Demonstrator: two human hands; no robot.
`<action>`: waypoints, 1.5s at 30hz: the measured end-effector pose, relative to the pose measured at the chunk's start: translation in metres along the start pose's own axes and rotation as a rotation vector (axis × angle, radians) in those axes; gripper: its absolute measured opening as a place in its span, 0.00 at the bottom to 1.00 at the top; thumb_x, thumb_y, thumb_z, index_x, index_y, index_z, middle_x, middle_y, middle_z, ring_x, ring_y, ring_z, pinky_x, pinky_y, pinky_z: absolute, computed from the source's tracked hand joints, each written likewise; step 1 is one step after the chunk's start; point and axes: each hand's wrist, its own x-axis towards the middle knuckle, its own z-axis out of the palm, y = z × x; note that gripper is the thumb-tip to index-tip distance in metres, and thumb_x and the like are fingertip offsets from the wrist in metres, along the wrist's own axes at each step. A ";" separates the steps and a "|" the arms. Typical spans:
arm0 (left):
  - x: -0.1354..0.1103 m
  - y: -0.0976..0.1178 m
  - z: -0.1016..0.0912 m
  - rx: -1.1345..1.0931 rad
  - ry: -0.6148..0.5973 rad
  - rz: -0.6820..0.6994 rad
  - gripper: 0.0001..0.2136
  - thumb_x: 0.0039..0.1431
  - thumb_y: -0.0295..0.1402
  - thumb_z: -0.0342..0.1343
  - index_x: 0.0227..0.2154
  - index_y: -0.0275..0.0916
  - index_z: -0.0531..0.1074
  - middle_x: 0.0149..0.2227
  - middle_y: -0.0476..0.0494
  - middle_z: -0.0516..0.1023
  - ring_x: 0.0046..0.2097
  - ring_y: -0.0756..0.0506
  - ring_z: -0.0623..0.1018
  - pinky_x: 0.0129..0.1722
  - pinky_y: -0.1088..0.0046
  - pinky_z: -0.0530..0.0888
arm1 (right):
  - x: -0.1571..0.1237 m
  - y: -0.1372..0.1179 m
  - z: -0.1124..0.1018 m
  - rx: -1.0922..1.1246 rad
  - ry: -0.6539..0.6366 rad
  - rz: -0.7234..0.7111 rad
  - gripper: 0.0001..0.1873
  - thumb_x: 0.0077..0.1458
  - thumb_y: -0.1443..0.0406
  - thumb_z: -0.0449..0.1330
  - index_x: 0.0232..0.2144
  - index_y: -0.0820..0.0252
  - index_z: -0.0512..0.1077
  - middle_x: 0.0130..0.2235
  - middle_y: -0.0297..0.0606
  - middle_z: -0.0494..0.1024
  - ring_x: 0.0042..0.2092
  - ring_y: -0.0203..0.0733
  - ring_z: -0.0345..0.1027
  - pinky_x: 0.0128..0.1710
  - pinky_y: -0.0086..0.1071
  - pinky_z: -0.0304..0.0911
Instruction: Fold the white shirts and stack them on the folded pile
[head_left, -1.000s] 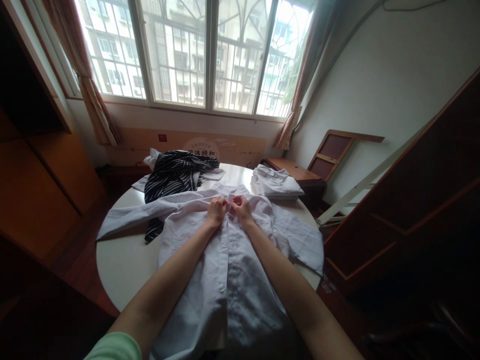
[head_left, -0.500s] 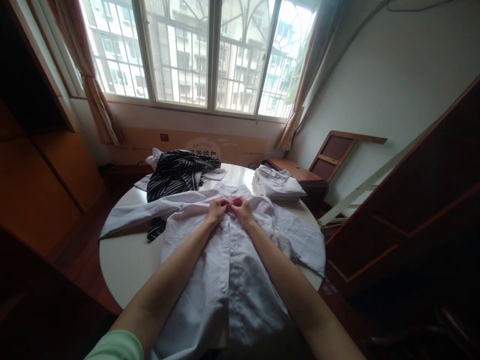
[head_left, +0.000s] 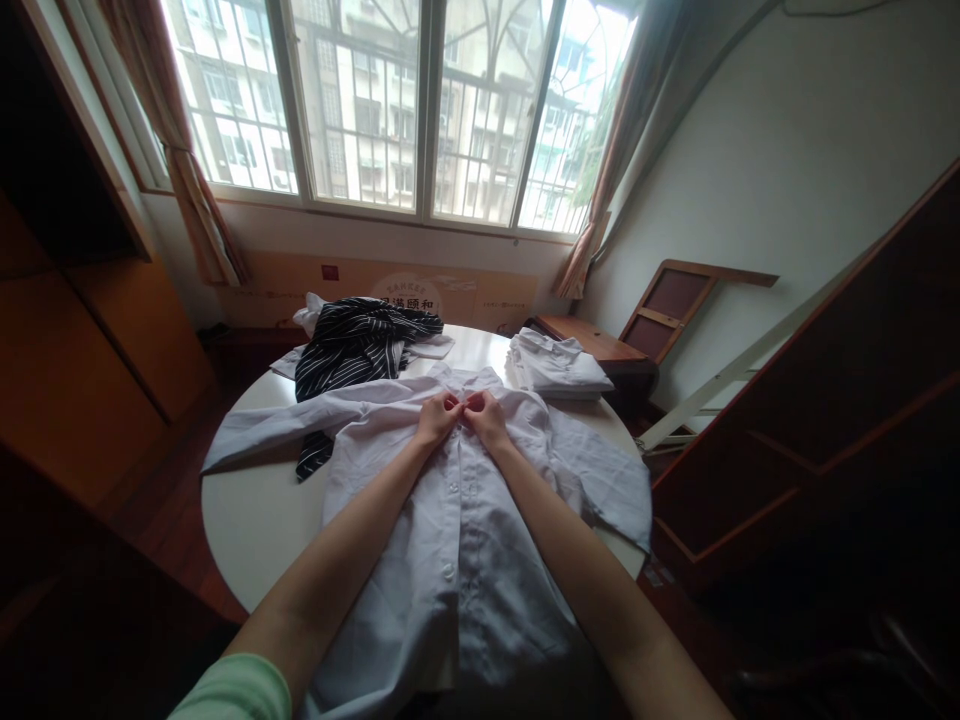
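Observation:
A white button-up shirt (head_left: 405, 530) lies front side up across the round table, its collar toward the window and its sleeves spread to both sides. My left hand (head_left: 438, 417) pinches the front edge just below the collar. Close beside it, my right hand (head_left: 484, 416) pinches the opposite front edge, the fingertips of both nearly meeting. A button there, if any, is hidden by my fingers. Lower on the placket, buttons (head_left: 448, 572) show, and the front hangs apart toward the hem.
The white round table (head_left: 247, 530) carries a black-and-white striped garment (head_left: 349, 345) at the back left, partly under the shirt's sleeve. A stack of folded white shirts (head_left: 559, 365) sits at the back right. Beyond stands a wooden side table (head_left: 592, 340) near a white ladder (head_left: 697, 400).
Both hands stay at the same spot on the shirt front, with only slight finger movement. The view has shifted very slightly.

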 end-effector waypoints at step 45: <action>-0.009 0.006 0.004 0.121 0.030 0.110 0.04 0.55 0.28 0.50 0.34 0.37 0.67 0.32 0.44 0.75 0.34 0.47 0.74 0.36 0.72 0.69 | 0.012 0.005 -0.006 0.512 -0.096 0.295 0.10 0.39 0.68 0.60 0.25 0.58 0.61 0.21 0.27 0.67 0.19 0.30 0.61 0.21 0.28 0.62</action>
